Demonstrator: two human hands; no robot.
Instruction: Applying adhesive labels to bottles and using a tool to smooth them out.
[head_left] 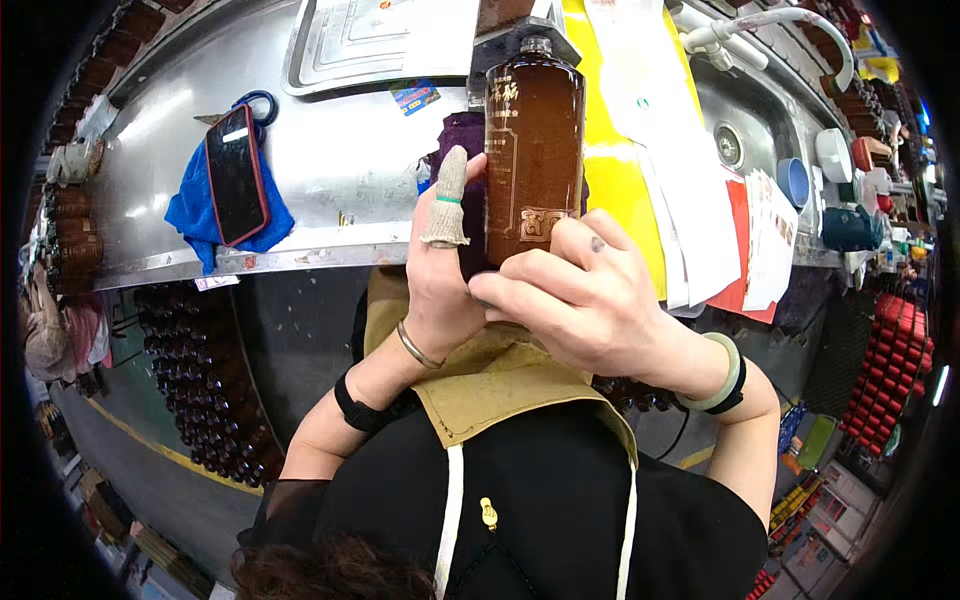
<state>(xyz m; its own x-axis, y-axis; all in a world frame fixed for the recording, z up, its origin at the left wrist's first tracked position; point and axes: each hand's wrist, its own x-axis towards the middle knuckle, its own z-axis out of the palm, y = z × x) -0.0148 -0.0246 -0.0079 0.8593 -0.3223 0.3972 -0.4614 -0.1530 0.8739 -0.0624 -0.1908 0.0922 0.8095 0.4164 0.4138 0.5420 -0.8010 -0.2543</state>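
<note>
A brown glass bottle with pale printed lettering and a raised emblem lies with its neck pointing away from me. My left hand grips its left side, one fingertip against the glass. A knitted finger sleeve with a green band covers one raised finger of that hand. At the bottle's lower right corner, my right hand is closed, fingers curled and pressed together. Whatever lies between its fingertips is hidden. Dark purple cloth shows beside the bottle on the left.
On the metal counter, a phone rests on a blue cloth near scissors. A metal tray stands behind. Yellow sheeting and white papers lie right, before a sink and blue cup.
</note>
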